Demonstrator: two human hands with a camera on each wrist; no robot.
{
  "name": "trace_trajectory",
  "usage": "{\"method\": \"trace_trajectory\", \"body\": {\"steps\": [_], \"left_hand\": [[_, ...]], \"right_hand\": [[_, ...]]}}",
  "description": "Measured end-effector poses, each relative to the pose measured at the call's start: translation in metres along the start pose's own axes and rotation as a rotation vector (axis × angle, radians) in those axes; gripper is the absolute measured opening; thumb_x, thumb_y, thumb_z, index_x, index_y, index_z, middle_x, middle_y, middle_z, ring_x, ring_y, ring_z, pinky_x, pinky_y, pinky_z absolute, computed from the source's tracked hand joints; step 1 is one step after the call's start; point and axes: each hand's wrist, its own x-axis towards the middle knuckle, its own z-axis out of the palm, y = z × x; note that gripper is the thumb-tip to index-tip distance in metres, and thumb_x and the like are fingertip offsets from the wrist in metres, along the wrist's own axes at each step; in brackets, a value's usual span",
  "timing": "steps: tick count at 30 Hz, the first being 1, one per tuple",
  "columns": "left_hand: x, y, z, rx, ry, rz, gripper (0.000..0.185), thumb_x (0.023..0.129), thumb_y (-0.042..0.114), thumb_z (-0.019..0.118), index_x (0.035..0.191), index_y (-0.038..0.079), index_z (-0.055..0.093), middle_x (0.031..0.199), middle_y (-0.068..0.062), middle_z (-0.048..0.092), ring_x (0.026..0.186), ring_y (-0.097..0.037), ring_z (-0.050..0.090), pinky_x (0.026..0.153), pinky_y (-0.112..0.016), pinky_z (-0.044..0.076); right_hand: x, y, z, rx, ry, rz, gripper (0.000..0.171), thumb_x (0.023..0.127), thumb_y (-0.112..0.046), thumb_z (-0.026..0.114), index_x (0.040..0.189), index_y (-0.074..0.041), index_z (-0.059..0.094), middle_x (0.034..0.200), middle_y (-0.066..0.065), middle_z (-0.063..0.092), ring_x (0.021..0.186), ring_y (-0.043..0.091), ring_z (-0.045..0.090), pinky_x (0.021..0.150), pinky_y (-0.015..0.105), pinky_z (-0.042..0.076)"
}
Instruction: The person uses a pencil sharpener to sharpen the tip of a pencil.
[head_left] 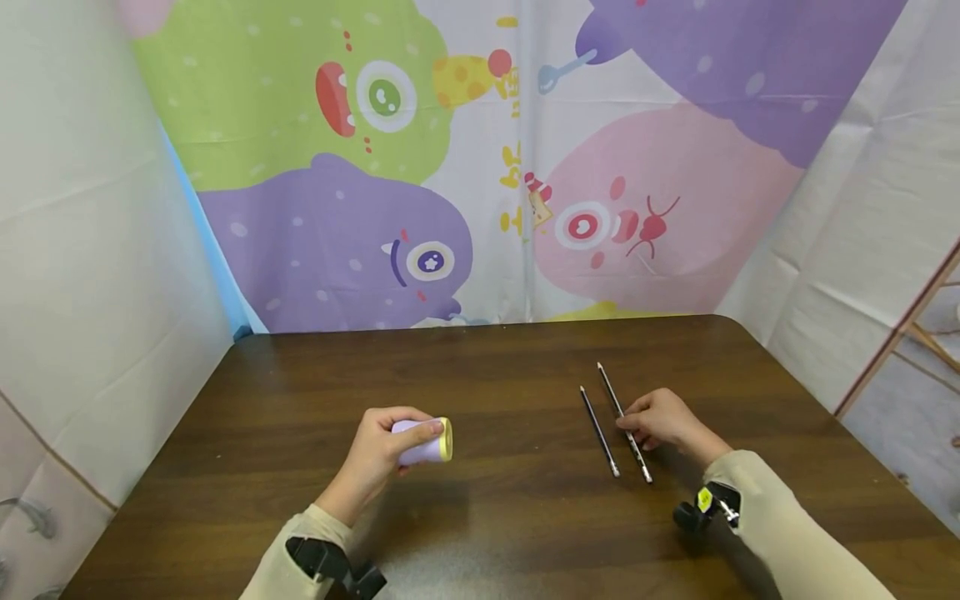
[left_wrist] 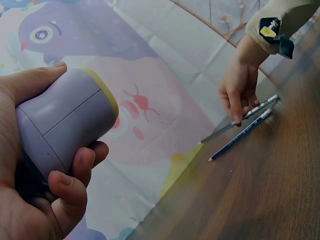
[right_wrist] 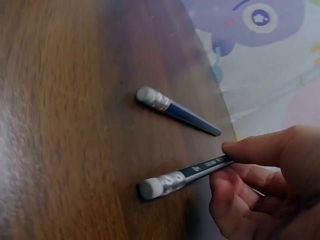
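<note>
My left hand point(head_left: 372, 443) holds a small lilac cylinder with a yellow end point(head_left: 420, 442) above the left-middle of the table. In the left wrist view the lilac cylinder point(left_wrist: 70, 117) shows a seam along its side, and its yellow end points away from the palm. On the right, my right hand point(head_left: 663, 421) pinches a dark pencil point(head_left: 637, 457) by its middle, thumb on one side and fingers on the other. White erasers cap both pencils. A second, blue pencil point(right_wrist: 187, 117) lies on the table just left of the pinched one, apart from it.
The brown wooden table point(head_left: 300, 375) reaches back to a cartoon-printed curtain point(head_left: 487, 275). White cloth walls point(head_left: 97, 208) stand on both sides. A black wrist mount point(head_left: 705, 504) sits on the right sleeve, another on the left.
</note>
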Motion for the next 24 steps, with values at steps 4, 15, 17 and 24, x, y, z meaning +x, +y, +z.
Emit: {"method": "trace_trajectory", "body": {"steps": [4,15,17,24], "left_hand": [[0.0003,-0.0006,-0.0003,-0.001,0.002,-0.011,0.023,0.082,0.003,0.074,0.09,-0.017,0.066,0.072,-0.009,0.062,0.049,-0.012,0.05,0.038,-0.021,0.035],[0.0011,-0.0006,-0.0026,-0.014,0.006,-0.02,0.026,0.082,0.001,0.072,0.098,-0.019,0.063,0.076,-0.008,0.063,0.053,-0.012,0.052,0.041,-0.022,0.038],[0.0017,-0.0014,-0.0034,-0.021,-0.004,-0.019,0.029,0.082,-0.001,0.071,0.102,-0.02,0.061,0.077,-0.007,0.063,0.055,-0.012,0.052,0.043,-0.023,0.04],[0.0036,-0.0043,-0.0083,0.035,-0.05,-0.016,0.041,0.077,-0.001,0.079,0.11,-0.018,0.062,0.088,-0.007,0.064,0.071,-0.016,0.059,0.053,-0.026,0.05]], "right_hand": [[0.0034,-0.0043,0.0039,-0.093,0.017,0.002,0.014,0.081,-0.004,0.076,0.084,0.01,0.072,0.058,0.005,0.063,0.048,0.014,0.06,0.047,0.03,0.055],[0.0092,-0.0082,0.0086,-0.128,0.029,0.052,0.012,0.077,0.0,0.078,0.081,0.009,0.07,0.058,0.008,0.063,0.048,0.016,0.062,0.049,0.033,0.056],[0.0087,-0.0083,0.0081,-0.119,0.025,0.056,0.013,0.078,-0.001,0.078,0.082,0.009,0.071,0.059,0.008,0.063,0.048,0.017,0.063,0.049,0.033,0.056],[0.0061,-0.0081,0.0077,-0.095,0.026,0.071,0.016,0.078,-0.002,0.079,0.085,0.009,0.07,0.06,0.009,0.062,0.048,0.016,0.062,0.049,0.033,0.056]]}}
